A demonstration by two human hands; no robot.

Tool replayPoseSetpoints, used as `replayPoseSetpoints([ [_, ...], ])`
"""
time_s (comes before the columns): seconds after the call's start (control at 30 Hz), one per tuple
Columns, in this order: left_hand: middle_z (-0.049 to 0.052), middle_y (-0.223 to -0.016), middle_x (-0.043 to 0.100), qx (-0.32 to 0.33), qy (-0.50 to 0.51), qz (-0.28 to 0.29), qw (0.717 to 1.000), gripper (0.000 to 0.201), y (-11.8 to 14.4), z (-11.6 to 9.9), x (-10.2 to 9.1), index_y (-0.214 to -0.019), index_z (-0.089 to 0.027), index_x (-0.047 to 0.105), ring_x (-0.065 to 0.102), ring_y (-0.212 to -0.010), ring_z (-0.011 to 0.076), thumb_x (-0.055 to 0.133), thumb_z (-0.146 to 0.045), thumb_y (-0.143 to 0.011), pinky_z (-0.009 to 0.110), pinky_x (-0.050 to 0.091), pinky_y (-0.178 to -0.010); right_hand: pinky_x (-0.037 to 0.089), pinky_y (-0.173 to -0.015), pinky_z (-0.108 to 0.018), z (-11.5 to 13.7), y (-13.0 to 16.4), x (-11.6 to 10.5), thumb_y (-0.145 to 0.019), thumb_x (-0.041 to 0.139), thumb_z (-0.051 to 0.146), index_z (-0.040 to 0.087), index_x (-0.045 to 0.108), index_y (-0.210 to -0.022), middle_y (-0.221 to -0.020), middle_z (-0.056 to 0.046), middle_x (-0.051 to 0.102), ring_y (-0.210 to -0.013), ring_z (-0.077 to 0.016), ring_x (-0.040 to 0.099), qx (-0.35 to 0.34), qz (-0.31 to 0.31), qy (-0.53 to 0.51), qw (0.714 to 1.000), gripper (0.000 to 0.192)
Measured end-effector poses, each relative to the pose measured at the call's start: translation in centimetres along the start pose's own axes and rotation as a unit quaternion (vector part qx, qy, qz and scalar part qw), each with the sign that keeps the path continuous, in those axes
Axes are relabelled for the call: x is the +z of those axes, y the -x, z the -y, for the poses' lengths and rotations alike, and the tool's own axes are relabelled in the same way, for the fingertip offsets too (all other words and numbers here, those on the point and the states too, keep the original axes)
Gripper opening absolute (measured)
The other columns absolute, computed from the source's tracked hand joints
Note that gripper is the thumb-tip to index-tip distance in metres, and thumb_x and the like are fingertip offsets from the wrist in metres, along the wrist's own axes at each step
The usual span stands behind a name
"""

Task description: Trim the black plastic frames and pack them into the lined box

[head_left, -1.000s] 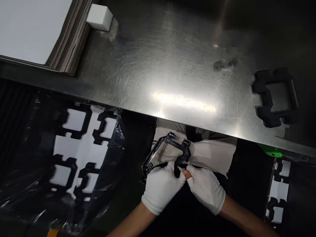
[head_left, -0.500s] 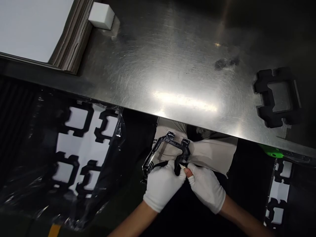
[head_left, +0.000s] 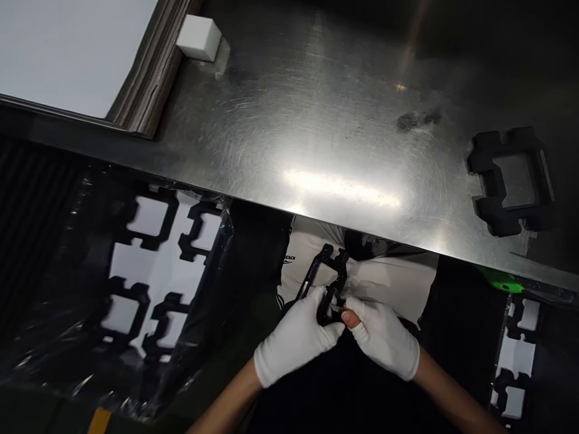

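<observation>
My left hand (head_left: 301, 334), in a white glove, grips a black open frame (head_left: 340, 265) with notched tabs, held tilted over my lap below the table edge. My right hand (head_left: 384, 337) is closed close beside it, in a white glove that leaves the thumb tip bare. Its thumb and fingers pinch at the frame's lower right part; a small thin thing seems to be between them, too small to make out. The lower part of the frame is hidden behind my left hand.
A metal table (head_left: 280, 120) spans the view. On it are a black notched frame (head_left: 486, 178), a white block (head_left: 199, 38) and a stack of sheets (head_left: 145, 96). Plastic-wrapped black frames on white sheets (head_left: 156, 265) lie at left; more frames (head_left: 515, 367) and a green object (head_left: 502, 280) are at right.
The black frame has been turned in my left hand, so it now shows narrower and more edge-on. My hands remain close together; the whole view has shifted slightly.
</observation>
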State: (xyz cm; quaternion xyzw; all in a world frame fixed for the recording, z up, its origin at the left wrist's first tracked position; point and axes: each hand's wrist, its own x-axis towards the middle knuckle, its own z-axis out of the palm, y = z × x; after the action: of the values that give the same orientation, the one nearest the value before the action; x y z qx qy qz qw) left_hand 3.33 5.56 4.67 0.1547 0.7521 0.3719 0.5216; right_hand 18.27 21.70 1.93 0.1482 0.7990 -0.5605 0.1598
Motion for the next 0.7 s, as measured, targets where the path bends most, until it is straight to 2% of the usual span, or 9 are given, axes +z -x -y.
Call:
replayPoseSetpoints([
  [0.1,0.005,-0.096,0.081,0.022,0.003,-0.010,1.000,0.018,0.1,0.4,0.8,-0.100,-0.026,0.069,0.078,-0.089,0.0281,0.073,-0.033,-0.085,0.044,0.067,-0.089,0.064,-0.079,-0.037,0.7,-0.2,0.3,-0.128,0.038,0.051,0.026,0.075,-0.114,-0.102,-0.004,0.088,-0.088,-0.0241,0.083,0.028,0.015,0.013,0.999,0.047],
  [0.23,0.004,-0.094,0.077,0.034,0.012,-0.013,0.999,0.012,0.0,1.1,1.6,-0.096,-0.026,0.067,0.074,-0.090,0.0257,0.071,-0.027,-0.084,0.040,0.066,-0.088,0.066,-0.079,-0.036,1.1,-0.4,0.6,-0.126,0.041,0.045,0.024,0.079,-0.121,-0.103,-0.007,0.090,-0.088,-0.0257,0.087,0.057,0.019,0.057,0.997,0.044],
  [0.4,0.006,-0.097,0.077,0.043,0.016,-0.021,0.999,0.012,0.1,1.4,1.8,-0.097,-0.024,0.069,0.073,-0.092,0.0262,0.071,-0.025,-0.085,0.042,0.065,-0.091,0.066,-0.079,-0.037,1.1,-0.5,0.6,-0.125,0.041,0.045,0.021,0.080,-0.122,-0.098,-0.008,0.089,-0.086,-0.0276,0.087,0.048,0.022,0.081,0.995,0.047],
  [0.57,0.005,-0.097,0.077,0.041,0.032,-0.020,0.998,0.010,0.1,1.5,2.1,-0.097,-0.024,0.069,0.073,-0.093,0.0251,0.070,-0.027,-0.087,0.040,0.065,-0.092,0.063,-0.079,-0.038,1.5,-0.4,0.7,-0.124,0.044,0.046,0.022,0.079,-0.118,-0.105,-0.009,0.090,-0.091,-0.0288,0.086,0.100,0.027,0.056,0.993,0.043],
  [0.7,0.002,-0.089,0.074,0.028,0.051,-0.024,0.998,0.007,0.0,1.4,2.3,-0.093,-0.024,0.069,0.069,-0.086,0.0226,0.071,-0.025,-0.087,0.037,0.065,-0.085,0.063,-0.082,-0.041,1.8,-0.2,1.4,-0.125,0.043,0.049,0.023,0.078,-0.116,-0.107,-0.009,0.089,-0.095,-0.0314,0.086,0.126,0.012,0.064,0.990,0.045],
])
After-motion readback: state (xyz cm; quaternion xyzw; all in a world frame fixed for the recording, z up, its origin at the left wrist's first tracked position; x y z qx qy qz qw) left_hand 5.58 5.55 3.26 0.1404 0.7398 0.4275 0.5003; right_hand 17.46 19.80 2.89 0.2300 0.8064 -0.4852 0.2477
